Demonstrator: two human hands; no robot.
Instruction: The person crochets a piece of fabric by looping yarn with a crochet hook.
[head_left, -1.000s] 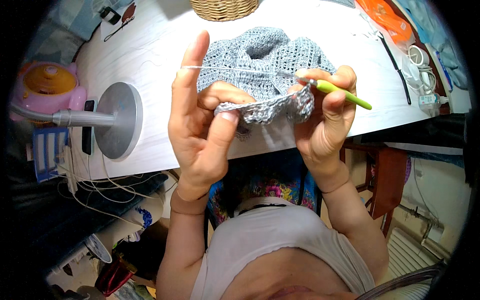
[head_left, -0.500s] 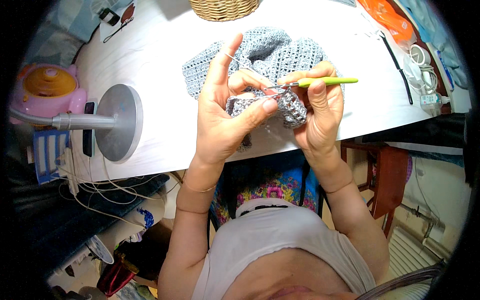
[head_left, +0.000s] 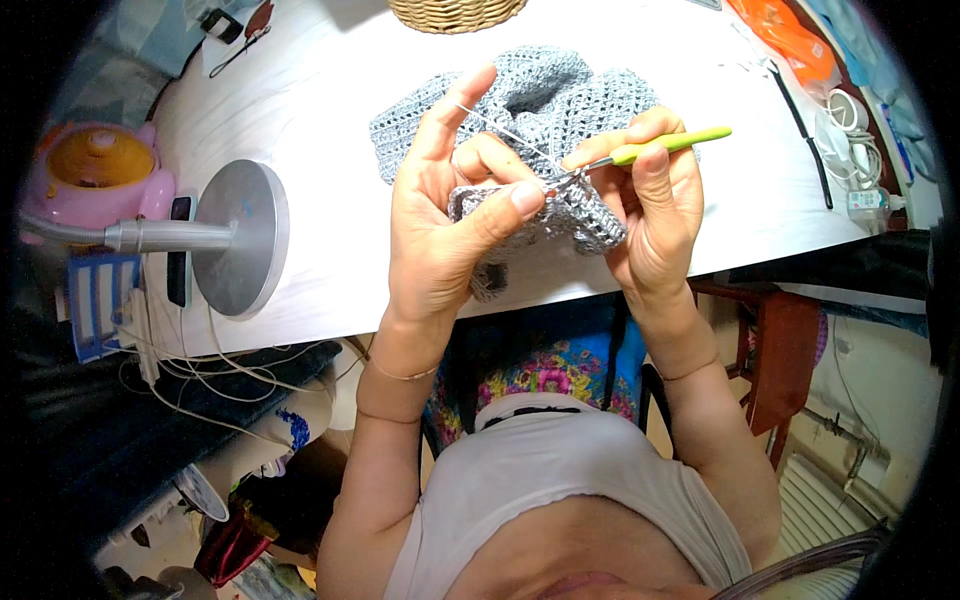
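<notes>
Now the left hand (head_left: 438, 235) and the right hand (head_left: 662, 220) stand close together, whereas a second ago they are farther apart, with a long strand stretched between them. The left hand pinches the grey crocheted fabric (head_left: 596, 220) near its edge, between thumb and a bent finger; its raised index finger carries the pale yarn (head_left: 508, 131), which slants down to the work and looks taut. The right hand grasps the crochet hook (head_left: 690, 139) by its lime-green handle, thumb against fingertips, and a folded end of the fabric lies by its palm (whether the other fingers grip that too, I cannot tell from here). The hook, nearly level half a second ago, is now tilted: the handle's blunt end sits higher at the right, and the metal shaft slopes down leftward to the fabric's edge, just beside the left thumb. To my eye, this tilt suggests a loop being worked at that edge, though the tip is too small to confirm it. The held edge is raised above the near side of the white table (head_left: 325, 110); the bulk of the fabric lies rumpled beyond the hands, short of the wicker basket (head_left: 458, 15).
</notes>
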